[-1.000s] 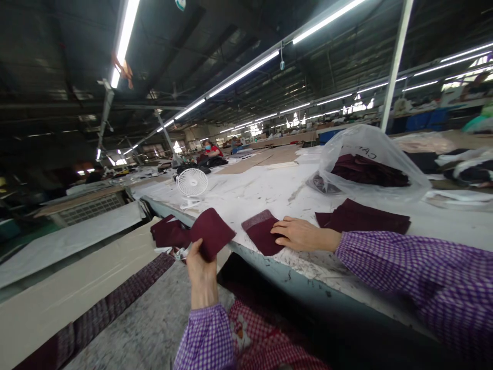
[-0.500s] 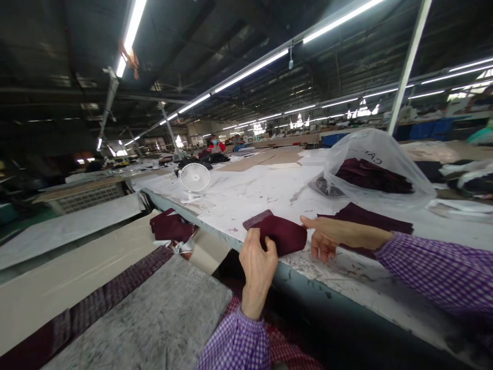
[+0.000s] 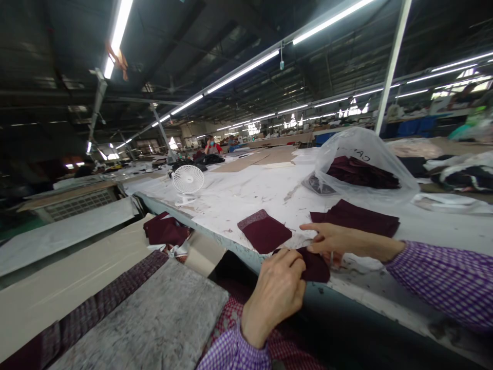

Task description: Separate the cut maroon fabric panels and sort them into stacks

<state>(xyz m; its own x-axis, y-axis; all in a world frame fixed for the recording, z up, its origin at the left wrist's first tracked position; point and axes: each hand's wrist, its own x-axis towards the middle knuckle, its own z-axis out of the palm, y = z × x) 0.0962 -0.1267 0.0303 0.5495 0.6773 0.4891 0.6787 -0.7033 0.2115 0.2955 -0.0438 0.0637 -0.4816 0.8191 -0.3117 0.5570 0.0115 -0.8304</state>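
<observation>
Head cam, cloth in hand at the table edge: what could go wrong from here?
1. The dark maroon fabric piece at the left hand and right hand overlaps the white-topped table's edge; it might slip off if the grip loosens.
2. The flat maroon fabric square with a speckled end lies near the left knuckles; a sweep could shift it.
3. The loose maroon fabric stack lies near the right wrist; a brush might skew it.

dark ceiling [image 3: 173,41] | bright tube lights [image 3: 243,72] | pale post [image 3: 392,67] | far windows [image 3: 353,109], probably

Your left hand [image 3: 276,288] grips a maroon cloth [image 3: 318,268], your right hand [image 3: 339,240] touching it, beside a white table [image 3: 231,191] edge.
</observation>
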